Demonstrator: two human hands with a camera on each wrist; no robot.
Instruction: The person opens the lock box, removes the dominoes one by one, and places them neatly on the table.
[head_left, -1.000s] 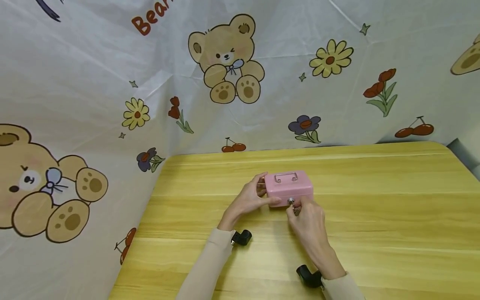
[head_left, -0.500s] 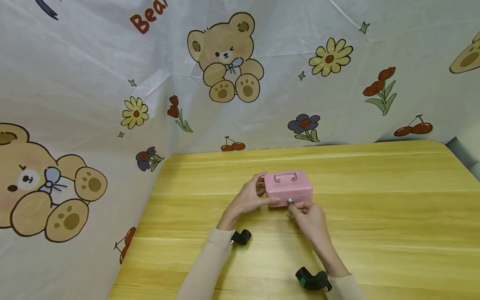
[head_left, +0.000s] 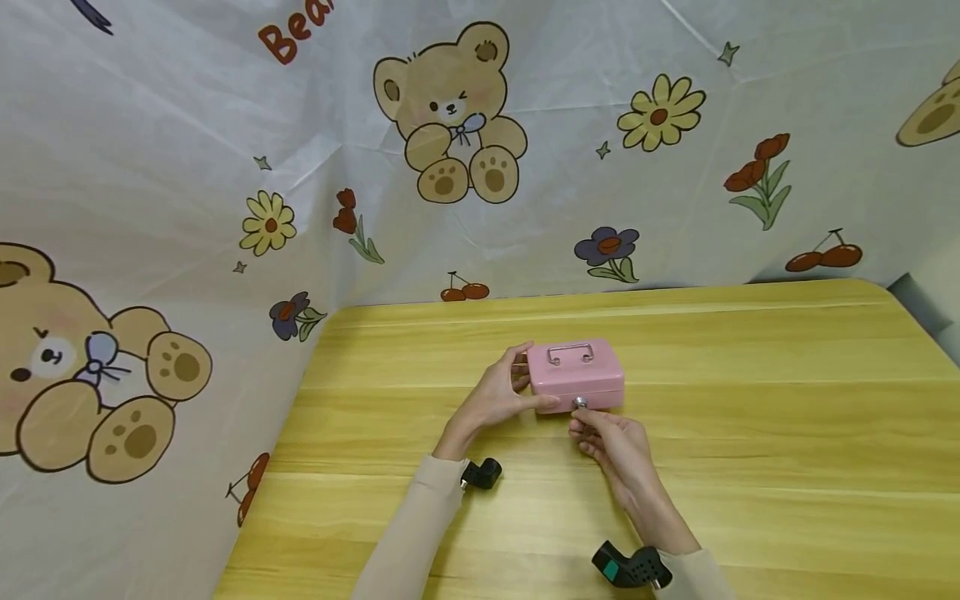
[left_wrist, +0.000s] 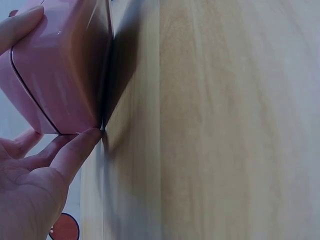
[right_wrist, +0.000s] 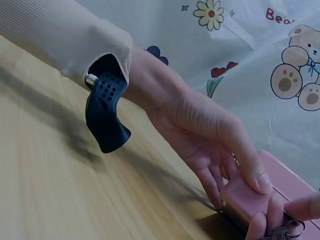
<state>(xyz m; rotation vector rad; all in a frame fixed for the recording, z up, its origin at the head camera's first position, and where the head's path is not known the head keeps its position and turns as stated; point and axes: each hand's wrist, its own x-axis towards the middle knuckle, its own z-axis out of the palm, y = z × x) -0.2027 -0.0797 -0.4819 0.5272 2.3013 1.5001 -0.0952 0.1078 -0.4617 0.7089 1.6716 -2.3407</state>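
A small pink metal cash box (head_left: pixel 576 375) with a wire handle (head_left: pixel 572 354) on its lid stands on the table, its lid down. My left hand (head_left: pixel 498 392) grips its left end, thumb on the front and fingers round the side. In the left wrist view, fingertips (left_wrist: pixel 85 142) touch the box's end near the table. At the front, my right hand (head_left: pixel 618 446) pinches a key at the round silver lock (head_left: pixel 580 402); the fingers mostly hide the key. A metal ring with small dark metal pieces (right_wrist: pixel 280 233) hangs by those fingers in the right wrist view.
The wood-grain table (head_left: pixel 750 433) extends around the box on every side. Behind it and to the left hangs a white cloth (head_left: pixel 555 167) printed with bears and flowers. A black wrist camera (head_left: pixel 483 474) sits on the left wrist, another (head_left: pixel 630 567) on the right.
My right hand has turned at the lock and shifted slightly down, its fingers now below the lock rather than curled beside it. The left hand and box keep their place.
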